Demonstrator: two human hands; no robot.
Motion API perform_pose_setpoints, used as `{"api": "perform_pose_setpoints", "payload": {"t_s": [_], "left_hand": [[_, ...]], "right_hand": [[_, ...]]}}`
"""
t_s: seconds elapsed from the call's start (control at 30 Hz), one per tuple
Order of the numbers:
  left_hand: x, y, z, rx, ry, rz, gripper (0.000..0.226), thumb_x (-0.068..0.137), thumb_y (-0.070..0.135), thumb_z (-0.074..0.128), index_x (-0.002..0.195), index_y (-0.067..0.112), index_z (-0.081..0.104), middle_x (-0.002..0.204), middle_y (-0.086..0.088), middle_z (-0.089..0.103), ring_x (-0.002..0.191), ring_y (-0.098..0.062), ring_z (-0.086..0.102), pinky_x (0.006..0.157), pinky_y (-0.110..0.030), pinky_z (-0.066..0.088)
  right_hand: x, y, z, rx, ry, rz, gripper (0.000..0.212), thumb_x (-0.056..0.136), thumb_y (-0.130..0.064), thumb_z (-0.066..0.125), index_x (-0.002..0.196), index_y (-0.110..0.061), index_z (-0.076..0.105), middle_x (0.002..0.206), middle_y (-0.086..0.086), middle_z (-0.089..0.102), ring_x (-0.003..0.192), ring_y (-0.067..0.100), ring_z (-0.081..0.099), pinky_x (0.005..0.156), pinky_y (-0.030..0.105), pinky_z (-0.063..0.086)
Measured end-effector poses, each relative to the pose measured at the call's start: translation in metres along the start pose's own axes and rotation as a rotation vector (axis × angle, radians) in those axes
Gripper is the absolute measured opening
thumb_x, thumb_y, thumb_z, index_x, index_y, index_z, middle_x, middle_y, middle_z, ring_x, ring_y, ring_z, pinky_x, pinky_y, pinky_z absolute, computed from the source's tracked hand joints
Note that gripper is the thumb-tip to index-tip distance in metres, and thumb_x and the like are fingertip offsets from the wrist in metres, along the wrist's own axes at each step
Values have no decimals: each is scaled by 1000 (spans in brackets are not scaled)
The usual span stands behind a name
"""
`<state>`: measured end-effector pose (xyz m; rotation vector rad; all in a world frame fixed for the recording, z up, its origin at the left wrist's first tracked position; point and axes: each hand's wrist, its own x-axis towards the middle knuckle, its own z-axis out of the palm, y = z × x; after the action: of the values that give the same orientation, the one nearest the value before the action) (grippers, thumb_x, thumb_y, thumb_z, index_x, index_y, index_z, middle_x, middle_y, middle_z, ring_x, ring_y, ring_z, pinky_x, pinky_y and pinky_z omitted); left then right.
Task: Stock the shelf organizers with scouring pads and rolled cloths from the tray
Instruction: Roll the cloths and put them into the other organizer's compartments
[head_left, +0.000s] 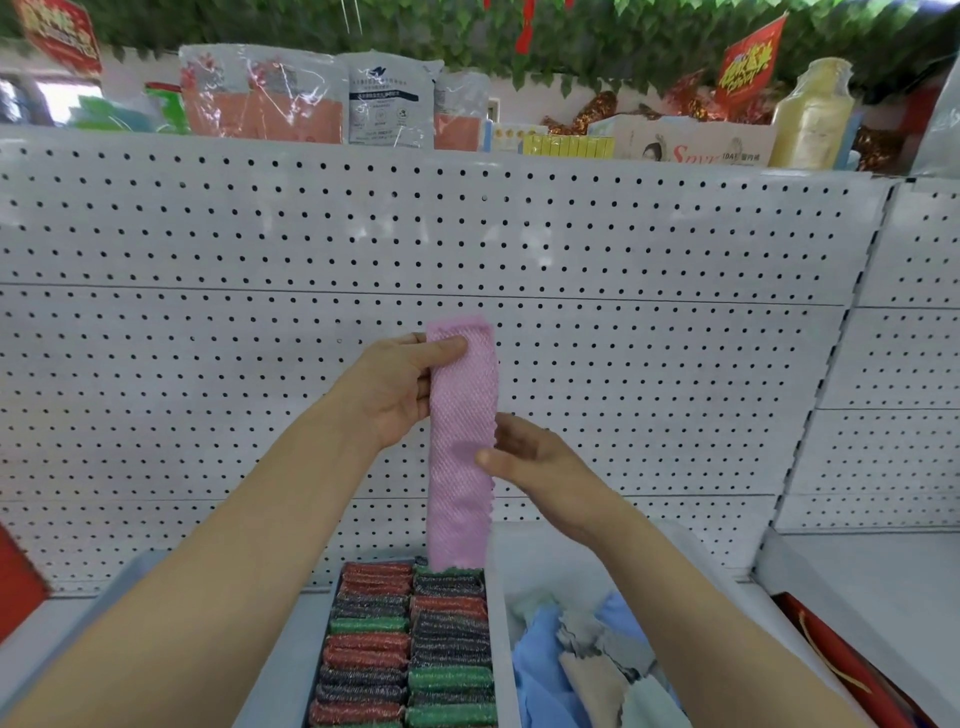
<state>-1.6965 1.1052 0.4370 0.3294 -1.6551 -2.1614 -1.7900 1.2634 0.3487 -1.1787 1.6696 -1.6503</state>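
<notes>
A long pink cloth (462, 467), folded into a narrow strip, hangs upright in front of the pegboard. My left hand (392, 387) pinches its top end between thumb and fingers. My right hand (535, 460) pinches its right edge at mid-height. Below, a shelf organizer (496, 623) holds two rows of red, green and dark scouring pads (410, 649). To its right a white bin (691, 545) contains loose blue, beige and grey cloths (576, 660). The pink strip's lower end hangs just above the far end of the pads.
A white pegboard (623, 364) backs the shelf. The top shelf carries packaged cloths (265, 96), boxes (675, 140) and a yellow bottle (813, 114). A red bag (831, 660) lies at the lower right, and a red object (15, 587) sits at the left edge.
</notes>
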Motion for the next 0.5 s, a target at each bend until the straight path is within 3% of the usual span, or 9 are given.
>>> {"api": "perform_pose_setpoints", "payload": {"t_s": [0.13,0.27,0.33,0.4,0.47,0.5], "left_hand": [[2,0,-8,35,31,3,32,90,9,67,120,0,63,109,-11,73,86,-20,72,69,-28,60],[4,-3,-29,189,108,-15,28,90,10,69,116,2,64,109,-13,74,91,-23,73,67,-30,60],[2,-8,-39,252,125,-48,26,88,11,72,112,2,66,106,-13,74,86,-22,74,64,-28,60],[3,-15,-46,280,123,-88,25,86,11,74,109,1,67,103,-13,75,85,-23,73,66,-29,60],[0,-19,-46,292,103,-137,18,87,11,73,103,5,69,95,-11,74,77,-20,70,66,-28,61],[-2,-21,-45,300,76,-165,15,88,11,71,102,8,69,90,-9,72,70,-17,67,63,-26,60]], "right_hand": [[4,4,10,35,-41,112,26,85,-9,74,111,-6,73,115,11,72,106,23,68,99,36,52],[-3,-6,8,26,-89,53,15,85,-4,72,100,-6,76,108,4,73,98,17,67,89,29,52],[-6,-19,7,-95,-116,-50,16,84,-8,74,99,-10,77,120,-10,65,114,11,61,95,26,48],[-6,-29,4,-256,-89,-165,16,82,-18,78,97,-23,79,144,-21,46,136,0,39,109,27,36],[-8,-40,2,-284,-74,-235,15,82,-22,79,97,-25,79,154,-25,32,143,-5,26,113,32,31],[-8,-44,2,-247,-87,-252,17,83,-20,77,100,-20,79,154,-23,34,143,-4,28,112,35,33]]}}
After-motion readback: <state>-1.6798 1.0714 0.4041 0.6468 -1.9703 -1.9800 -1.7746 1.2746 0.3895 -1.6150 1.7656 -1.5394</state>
